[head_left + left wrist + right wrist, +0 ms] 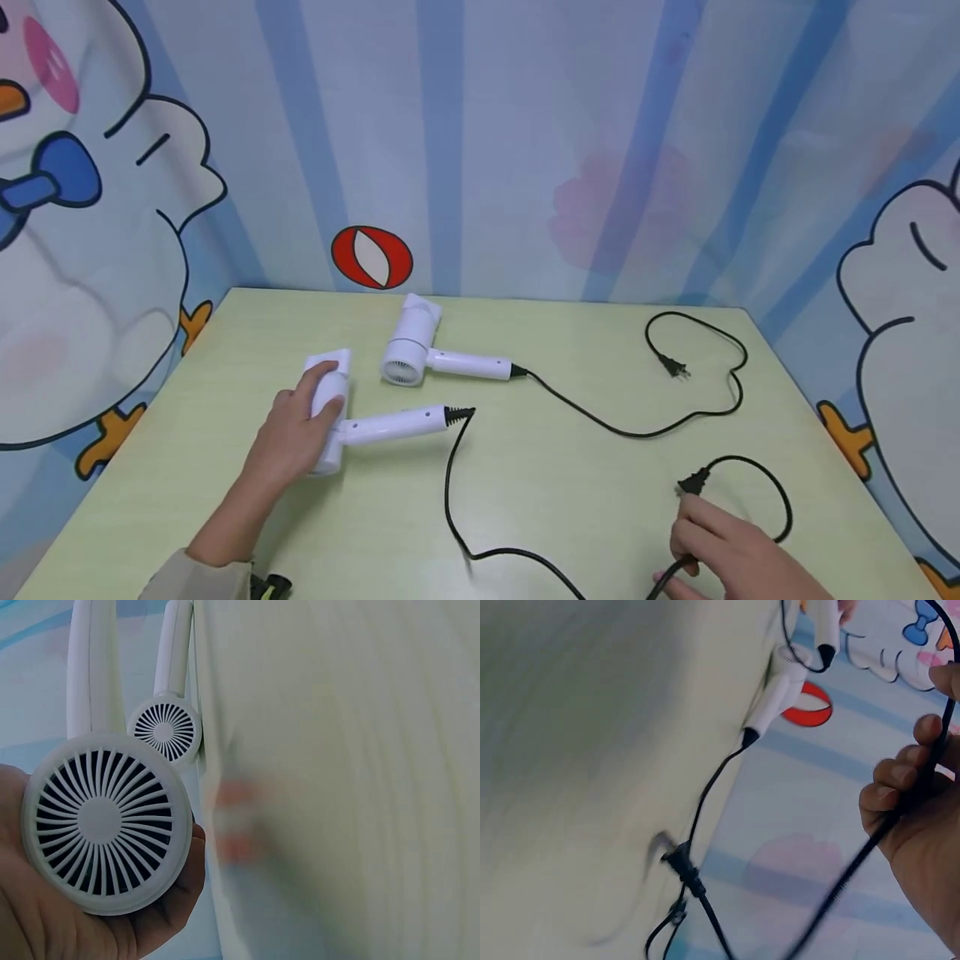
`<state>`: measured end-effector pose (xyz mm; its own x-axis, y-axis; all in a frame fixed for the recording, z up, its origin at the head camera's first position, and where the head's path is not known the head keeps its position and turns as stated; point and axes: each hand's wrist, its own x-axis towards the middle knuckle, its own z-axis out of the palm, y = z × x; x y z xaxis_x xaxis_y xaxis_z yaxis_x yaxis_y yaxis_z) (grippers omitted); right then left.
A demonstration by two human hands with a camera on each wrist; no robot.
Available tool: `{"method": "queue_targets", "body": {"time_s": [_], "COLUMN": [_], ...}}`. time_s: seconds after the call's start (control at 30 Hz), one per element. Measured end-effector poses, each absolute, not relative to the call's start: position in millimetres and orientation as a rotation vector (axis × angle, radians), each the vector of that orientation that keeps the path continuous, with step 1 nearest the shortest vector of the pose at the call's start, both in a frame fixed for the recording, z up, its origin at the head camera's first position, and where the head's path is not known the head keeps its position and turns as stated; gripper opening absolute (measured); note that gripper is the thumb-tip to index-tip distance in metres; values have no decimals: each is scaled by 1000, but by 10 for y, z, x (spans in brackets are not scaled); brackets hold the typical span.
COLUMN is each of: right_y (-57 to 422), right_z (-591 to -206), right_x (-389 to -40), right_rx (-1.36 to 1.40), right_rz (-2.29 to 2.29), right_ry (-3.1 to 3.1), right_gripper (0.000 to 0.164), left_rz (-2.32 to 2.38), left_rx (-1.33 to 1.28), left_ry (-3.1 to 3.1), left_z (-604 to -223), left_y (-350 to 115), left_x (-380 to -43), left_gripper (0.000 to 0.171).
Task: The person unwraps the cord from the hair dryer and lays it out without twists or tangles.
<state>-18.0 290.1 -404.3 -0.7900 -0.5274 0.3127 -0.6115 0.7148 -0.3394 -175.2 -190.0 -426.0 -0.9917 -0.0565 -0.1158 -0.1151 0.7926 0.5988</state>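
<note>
My left hand grips the barrel of a white hair dryer, whose handle points right, at the left of the table. In the left wrist view the round vent grille of this hair dryer faces the camera, with fingers wrapped round behind it. At the lower right my right hand holds the black cord of that dryer. The cord's plug sticks out just beyond the fingertips. In the right wrist view the cord runs across the curled fingers, and the plug hangs apart from them.
A second white hair dryer lies farther back on the pale table. Its black cord winds right to a plug. Behind the table hangs a blue striped cartoon backdrop. A small dark object shows by the left sleeve.
</note>
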Motion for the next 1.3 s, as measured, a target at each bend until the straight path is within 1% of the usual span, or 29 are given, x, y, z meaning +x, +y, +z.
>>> {"method": "queue_targets", "body": {"time_s": [0.1,0.33,0.4,0.47,0.53,0.6,0.7,0.77,0.87,0.97,1.03,1.1,1.23,1.3], "right_y": [3035,3221,3215,3212,3239,3297,3413,3482,3577,3663,3711,3749,3862,3950], "right_z": [-4153,-4502,-4560,-4584,-4563,-4519,-4420,-4381,-4362,-4385,-4417,-4452,-4494,-4499], "right_x": [-154,-230,-261,-289,-322,-375,-478,-552,-659,-760,-818,-862,-918,-935], "right_rx": [926,1157,1167,1140,1031,874,525,379,196,93,58,48,46,9], "right_rz": [705,892,931,945,966,893,729,549,363,259,252,255,310,326], "right_ry": [-2834,-3084,-3185,-3280,-3378,-3434,-3498,-3448,-3385,-3379,-3411,-3436,-3438,-3442], "right_gripper": [37,12,8,9,11,14,21,24,32,46,49,42,19,16], "left_rz": [967,950,935,922,910,901,888,875,859,832,811,785,724,689], "left_rx": [-149,-105,-75,-45,-20,-5,4,19,55,98,129,164,253,287], "left_ry": [2876,2884,2895,2902,2909,2915,2922,2935,2951,2959,2956,2955,2949,2943], "left_z": [-4278,-4288,-4296,-4312,-4326,-4337,-4342,-4345,-4339,-4333,-4326,-4318,-4317,-4328], "left_y": [-1931,-2070,-2132,-2182,-2226,-2268,-2344,-2407,-2486,-2554,-2595,-2632,-2707,-2747], "left_x": [-1759,-1794,-1809,-1830,-1852,-1872,-1899,-1917,-1953,-1992,-2015,-2043,-2114,-2153], "left_gripper": [63,62,62,61,60,59,59,58,56,55,56,56,55,55]}}
